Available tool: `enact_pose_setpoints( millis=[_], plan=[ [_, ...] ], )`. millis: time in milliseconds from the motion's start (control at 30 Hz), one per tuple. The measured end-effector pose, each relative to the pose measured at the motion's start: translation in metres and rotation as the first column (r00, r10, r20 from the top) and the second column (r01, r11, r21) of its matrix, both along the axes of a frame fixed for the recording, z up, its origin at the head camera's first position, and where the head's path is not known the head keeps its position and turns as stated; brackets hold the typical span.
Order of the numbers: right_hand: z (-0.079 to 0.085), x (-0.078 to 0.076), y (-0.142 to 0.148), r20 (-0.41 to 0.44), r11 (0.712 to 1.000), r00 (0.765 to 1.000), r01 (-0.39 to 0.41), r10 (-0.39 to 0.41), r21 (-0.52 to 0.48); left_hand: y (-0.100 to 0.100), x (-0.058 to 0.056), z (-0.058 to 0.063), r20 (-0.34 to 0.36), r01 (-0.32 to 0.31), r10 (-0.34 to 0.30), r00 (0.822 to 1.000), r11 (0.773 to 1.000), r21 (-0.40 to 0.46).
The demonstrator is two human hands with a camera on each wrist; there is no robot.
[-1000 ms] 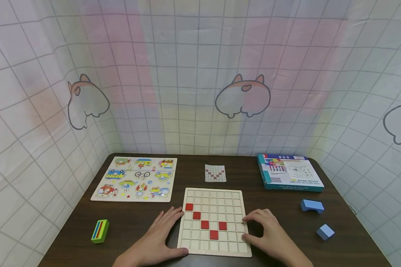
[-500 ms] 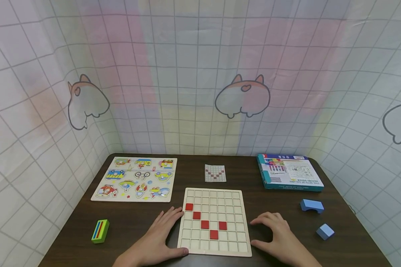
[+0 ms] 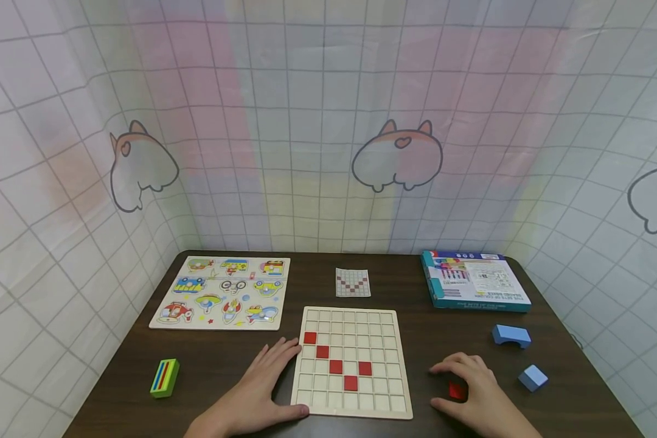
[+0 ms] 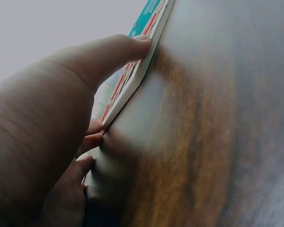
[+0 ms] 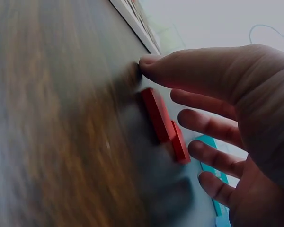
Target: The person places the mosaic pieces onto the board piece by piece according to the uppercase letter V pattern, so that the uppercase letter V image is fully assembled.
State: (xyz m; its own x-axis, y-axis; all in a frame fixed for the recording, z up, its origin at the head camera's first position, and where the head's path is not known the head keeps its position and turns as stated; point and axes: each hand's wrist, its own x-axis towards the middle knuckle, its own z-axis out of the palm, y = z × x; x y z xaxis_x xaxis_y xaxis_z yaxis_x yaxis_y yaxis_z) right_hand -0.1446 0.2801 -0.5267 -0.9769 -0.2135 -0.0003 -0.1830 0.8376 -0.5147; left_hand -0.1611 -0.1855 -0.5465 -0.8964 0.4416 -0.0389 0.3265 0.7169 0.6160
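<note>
A pale wooden grid board (image 3: 370, 398) lies flat on the table, with several red square tiles (image 3: 351, 383) set in its cells in a slanting line that turns upward. My left hand (image 3: 254, 389) rests against the board's left side, fingers nearly straight along the edge and thumb (image 4: 128, 47) on the near corner. Right of the board, my right hand (image 3: 479, 392) spreads thumb and fingers around loose red tiles (image 3: 457, 391). In the right wrist view two red tiles (image 5: 158, 116) lie between thumb and fingers, apparently untouched. My palm hides part of them in the head view.
A small printed grid card (image 3: 353, 283) lies behind the board. A picture puzzle board (image 3: 219, 313) is at the back left, a flat teal box (image 3: 479, 286) at the back right. A green striped block (image 3: 165, 378) sits left; a blue arch (image 3: 511, 336) and blue block (image 3: 533, 378) sit right.
My right hand has moved right, away from the board's right edge, to the loose red tiles, which now show between its thumb and fingers. The left hand and the board have stayed put.
</note>
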Motion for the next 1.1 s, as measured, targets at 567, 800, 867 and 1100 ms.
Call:
enact_pose_setpoints(
  millis=[567,800,867,1100],
  plan=[
    [-0.002,0.001,0.027,0.102,0.998,0.993,0.069,-0.067,-0.012,0.000,0.000,0.001,0.001,-0.001,0.001,1.000,1.000,0.001],
    [0.000,-0.001,0.027,0.162,0.990,0.977,0.141,-0.137,-0.011,0.000,0.000,0.001,0.001,-0.003,0.003,1.000,1.000,-0.001],
    [0.001,-0.001,0.027,0.164,0.989,0.976,0.148,-0.143,-0.016,0.000,0.000,0.001,-0.001,-0.002,0.002,1.000,1.000,-0.001],
    [0.001,0.001,0.026,0.125,0.989,0.982,0.146,-0.143,-0.016,0.000,0.001,0.003,-0.010,0.003,-0.003,1.000,1.000,-0.001]
  ],
)
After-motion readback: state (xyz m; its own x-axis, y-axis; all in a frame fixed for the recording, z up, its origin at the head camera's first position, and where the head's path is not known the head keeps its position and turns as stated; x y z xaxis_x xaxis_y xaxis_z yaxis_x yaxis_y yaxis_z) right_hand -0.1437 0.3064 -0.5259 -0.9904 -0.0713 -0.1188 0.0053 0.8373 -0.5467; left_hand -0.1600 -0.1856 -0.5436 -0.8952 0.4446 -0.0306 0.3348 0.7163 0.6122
